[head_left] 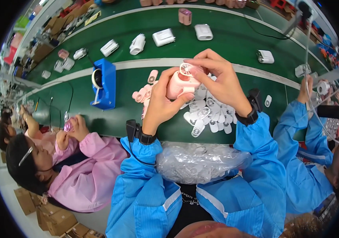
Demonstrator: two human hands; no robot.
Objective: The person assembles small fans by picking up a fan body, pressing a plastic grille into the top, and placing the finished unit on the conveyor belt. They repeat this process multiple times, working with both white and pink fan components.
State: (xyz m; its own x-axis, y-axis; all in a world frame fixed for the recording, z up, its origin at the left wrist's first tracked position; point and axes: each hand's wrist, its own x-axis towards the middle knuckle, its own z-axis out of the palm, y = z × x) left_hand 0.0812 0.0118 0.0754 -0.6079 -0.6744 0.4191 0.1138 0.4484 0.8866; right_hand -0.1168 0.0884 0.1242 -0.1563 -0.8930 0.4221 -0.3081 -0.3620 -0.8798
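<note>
My left hand (161,101) is wrapped round a pink plastic housing (174,88), its open top tilted toward my right hand. In my right hand (221,77) a pale pink cover with a round spoked grille (185,69) is pinched between thumb and fingers, right at the top of the housing. Whether the cover touches the housing I cannot tell. Below my hands lies a loose pile of white grille covers (217,115). Several pink covers (141,94) lie left of my left wrist.
A blue tape dispenser (106,83) stands at the left. White housings (164,37) and a pink one (185,16) sit in a row on the green belt (225,49). A clear plastic bag of parts (201,162) rests before me. People work on both sides.
</note>
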